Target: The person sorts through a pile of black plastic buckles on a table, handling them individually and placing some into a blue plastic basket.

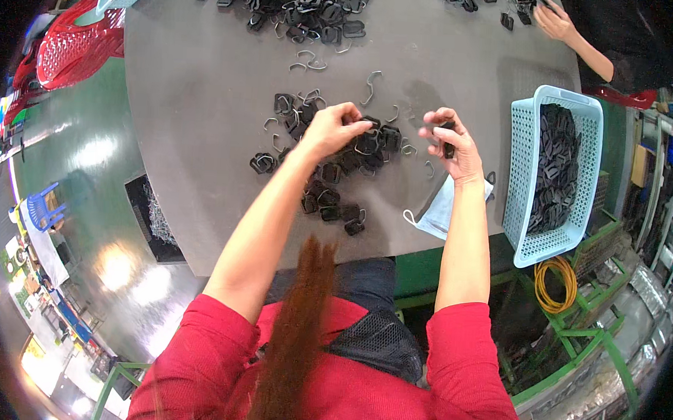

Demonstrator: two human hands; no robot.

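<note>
On the grey table a loose pile of small black plastic pieces with bent metal hooks (343,163) lies in front of me. My left hand (333,131) reaches over the pile's far side, thumb and fingers pinched together at a black piece; what they grip is too small to make out. To the right, my right hand (457,149) is raised over the table, fingers curled around a black plastic piece (448,149). Loose S-shaped metal hooks (371,88) are scattered beyond and between my hands. Under my right forearm lies a light blue face mask (437,209).
A light blue basket (516,151) of black pieces stands at the right edge. A bigger heap of black pieces (309,11) lies at the far side. Another person's hand (556,22) handles pieces at far right. Red chairs (78,52) stand left; a yellow hose coil (554,290) hangs below the basket.
</note>
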